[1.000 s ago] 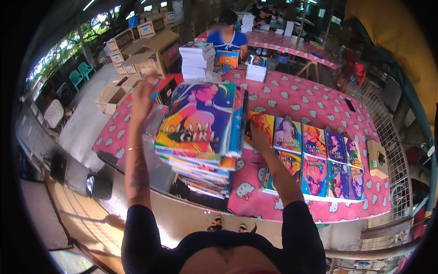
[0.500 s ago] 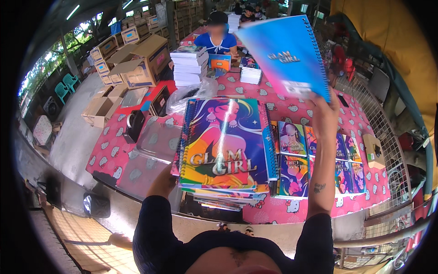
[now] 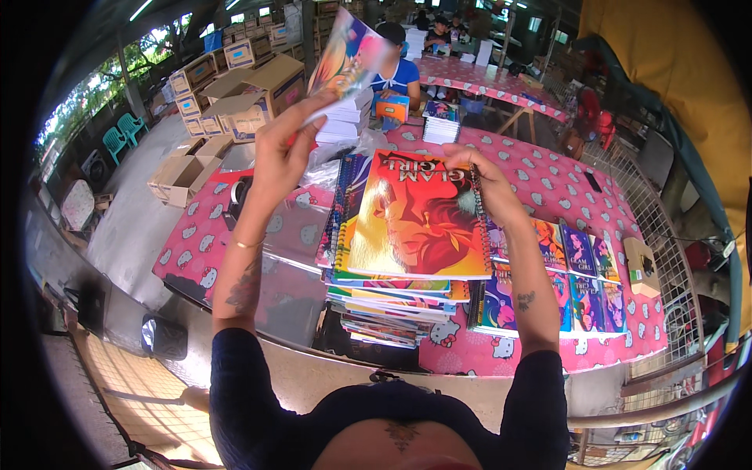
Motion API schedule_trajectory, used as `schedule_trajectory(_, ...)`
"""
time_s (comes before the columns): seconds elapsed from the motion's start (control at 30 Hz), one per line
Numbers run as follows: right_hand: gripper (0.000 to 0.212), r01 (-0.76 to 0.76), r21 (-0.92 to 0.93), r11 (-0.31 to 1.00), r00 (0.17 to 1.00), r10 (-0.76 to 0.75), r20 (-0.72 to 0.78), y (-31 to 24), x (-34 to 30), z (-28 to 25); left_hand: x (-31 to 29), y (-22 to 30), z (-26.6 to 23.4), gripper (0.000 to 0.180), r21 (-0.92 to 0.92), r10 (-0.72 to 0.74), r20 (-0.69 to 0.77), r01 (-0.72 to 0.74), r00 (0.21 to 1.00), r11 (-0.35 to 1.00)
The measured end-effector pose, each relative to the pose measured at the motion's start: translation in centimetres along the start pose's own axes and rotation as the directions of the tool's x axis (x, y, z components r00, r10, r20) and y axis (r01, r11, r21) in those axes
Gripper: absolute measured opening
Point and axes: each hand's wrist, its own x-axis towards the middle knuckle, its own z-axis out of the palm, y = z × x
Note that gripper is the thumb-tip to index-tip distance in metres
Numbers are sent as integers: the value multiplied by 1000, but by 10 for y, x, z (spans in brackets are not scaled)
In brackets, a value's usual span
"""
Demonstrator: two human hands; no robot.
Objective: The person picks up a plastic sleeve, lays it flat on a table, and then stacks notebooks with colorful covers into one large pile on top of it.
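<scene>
My left hand (image 3: 288, 145) is raised, its fingers closed on the lower edge of a colourful notebook (image 3: 345, 59), tilted and blurred by motion. Below, a red and yellow spiral notebook (image 3: 415, 219) lies upside down on top of a tall, uneven stack of notebooks (image 3: 392, 301). My right hand (image 3: 487, 180) grips that red notebook at its far right corner, beside the black spiral binding. Under its left side, another notebook with a purple cover (image 3: 350, 176) sticks out.
Rows of smaller notebooks (image 3: 583, 301) lie right of the stack on the pink patterned tablecloth (image 3: 540, 180). White book stacks (image 3: 345, 117), a short spiral-notebook pile (image 3: 441, 125) and a person in blue (image 3: 403, 74) are across the table. Cardboard boxes (image 3: 262, 94) stand at left; a wire rack (image 3: 674, 266) borders the right.
The blue-backed notebook my right hand held up is no longer raised. A red notebook now tops the stack under that hand. My left hand has risen from the stack's side with a notebook.
</scene>
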Motion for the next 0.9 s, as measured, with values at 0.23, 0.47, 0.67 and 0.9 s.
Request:
schedule_trajectory(0.23, 52, 52, 254, 966, 902, 64, -427, -22, -48, 44, -21, 70, -43, 41, -217, 176, 749, -15, 639, 976)
schedule_trajectory(0.47, 85, -10, 388, 922, 930, 151, -335, -13, -59, 62, -73, -5, 32, 76, -535, -625, 385, 716, 679, 449)
schedule_trajectory(0.67, 95, -126, 101, 987, 943, 151, -296, -23, -46, 64, -54, 9, 60, 53, -664, -564, 624, 748, 541, -17)
schedule_trajectory(0.9, 85, 20, 253, 967, 951, 60, -304, 7, -51, 55, -55, -21, 15, 75, -208, -598, 446, 727, 666, 655)
